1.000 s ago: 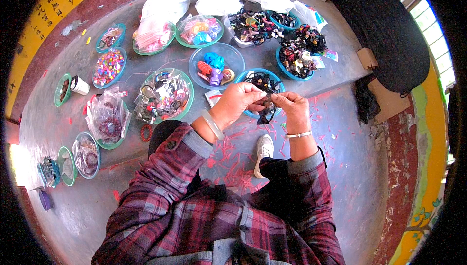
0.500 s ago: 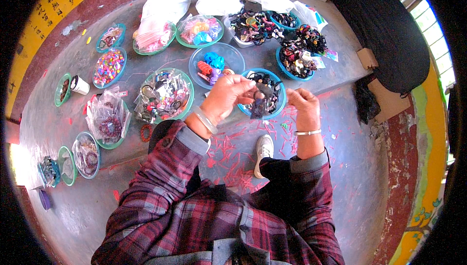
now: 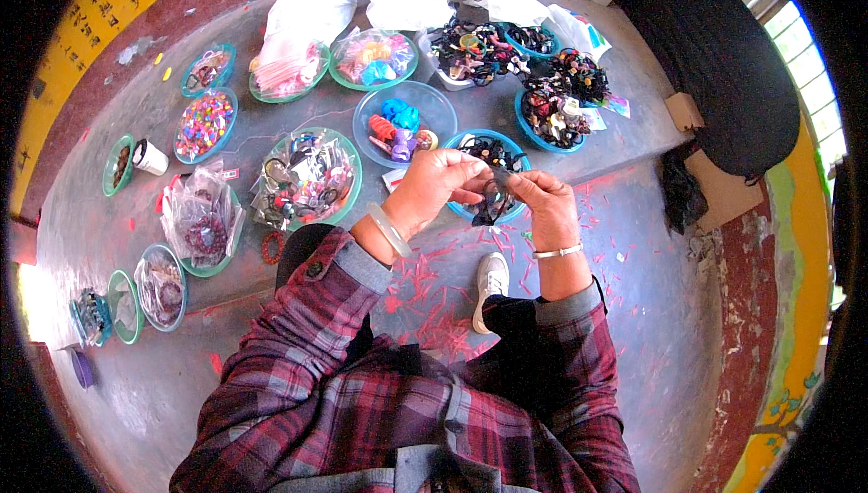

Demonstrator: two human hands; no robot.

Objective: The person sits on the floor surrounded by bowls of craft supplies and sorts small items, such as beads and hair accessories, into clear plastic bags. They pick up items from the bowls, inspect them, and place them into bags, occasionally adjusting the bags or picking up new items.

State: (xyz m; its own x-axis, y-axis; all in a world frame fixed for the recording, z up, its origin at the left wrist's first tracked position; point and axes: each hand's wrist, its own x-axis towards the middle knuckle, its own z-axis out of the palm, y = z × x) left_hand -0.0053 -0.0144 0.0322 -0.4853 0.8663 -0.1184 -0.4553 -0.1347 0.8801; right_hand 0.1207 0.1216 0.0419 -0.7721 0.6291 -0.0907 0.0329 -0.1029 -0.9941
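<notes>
My left hand (image 3: 432,187) is closed in a pinch on the upper edge of a small clear plastic bag (image 3: 494,203). Something dark and looped, perhaps a hair tie, shows inside it. The thumb and fingers of my right hand (image 3: 548,208) pinch the same bag at its top right corner, close to the left fingertips. Just beyond both hands stands a blue bowl (image 3: 519,151) of dark hair ties, partly hidden by the hands and the bag. To its left is a clear blue bowl (image 3: 441,99) with blue, red and purple pieces.
Left of my hands sits a green bowl (image 3: 354,176) of small packaged accessories. Farther off are a blue bowl (image 3: 520,113) of dark hair ties and a bowl of colourful beads (image 3: 203,124). Red scraps (image 3: 420,289) litter the floor around my shoe (image 3: 491,287).
My right hand has moved left to the bag and now pinches its top edge; before, it was apart from it. The left hand has shifted slightly right, still holding the bag.
</notes>
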